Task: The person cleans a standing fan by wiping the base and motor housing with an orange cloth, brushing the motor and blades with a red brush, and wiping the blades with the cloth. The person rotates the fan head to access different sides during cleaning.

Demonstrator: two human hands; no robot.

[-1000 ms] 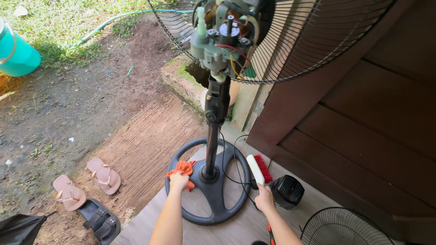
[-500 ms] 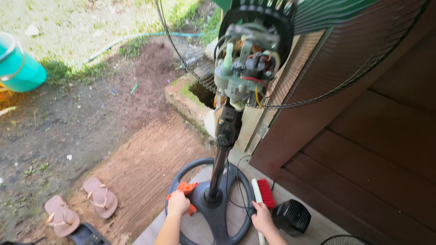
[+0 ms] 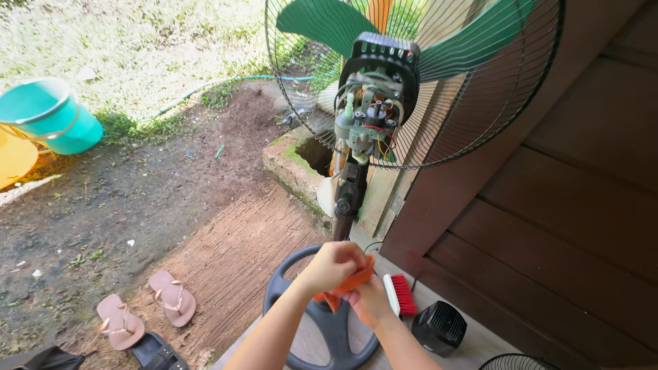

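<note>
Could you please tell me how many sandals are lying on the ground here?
2: one tan sandal lies at lower left, its pair just right. More may be hidden beyond the frame.

Both hands now raised off the round fan base [image 3: 322, 329] and joined in front of the fan pole [image 3: 340, 226]. Left hand [image 3: 332, 266] up from the base's left rim, pressing the orange cloth [image 3: 353, 282] against the right hand [image 3: 370, 301]. Red-bristled brush [image 3: 396, 294] now lifted alongside the right hand.
</note>
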